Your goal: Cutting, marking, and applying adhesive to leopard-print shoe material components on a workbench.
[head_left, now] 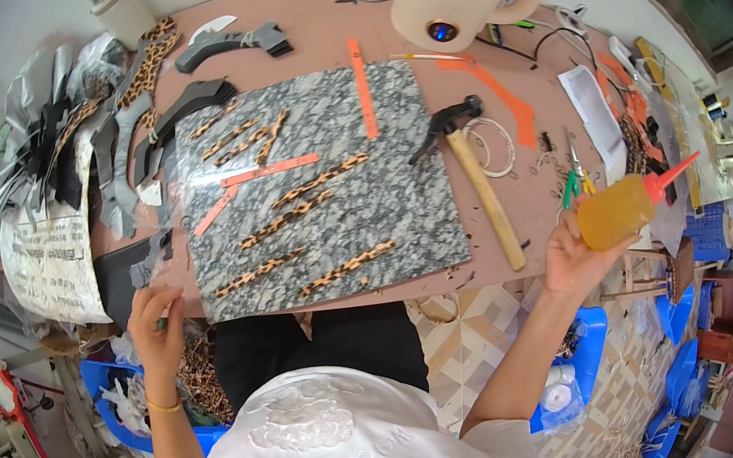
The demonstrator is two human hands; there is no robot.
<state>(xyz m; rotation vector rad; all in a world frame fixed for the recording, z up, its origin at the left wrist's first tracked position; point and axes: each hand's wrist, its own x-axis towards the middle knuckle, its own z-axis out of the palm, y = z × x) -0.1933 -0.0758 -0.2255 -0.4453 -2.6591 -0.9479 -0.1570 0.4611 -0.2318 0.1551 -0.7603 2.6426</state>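
Note:
My right hand (575, 261) is raised at the right, its fingers wrapped round a squeeze bottle (614, 214) of amber liquid. The bottle tilts, and its red pointed nozzle aims up and to the right. Close to the near left corner of the granite slab (425, 209) is my left hand (155, 321), fingers curled together; what they hold, if anything, is hidden. Several narrow leopard-print strips (347, 268) lie on the slab. Among them are orange strips, one of them (363, 88) near the far edge. A hammer (488, 195) rests with its head at the slab's right edge.
Grey and black curved pieces (196, 107) and plastic bags (94, 69) crowd the left. A cream kettle (445, 1) stands at the back. Scissors with green and yellow handles (574, 185) and a white tray (593, 116) lie right. Blue bins (589, 345) stand below the table.

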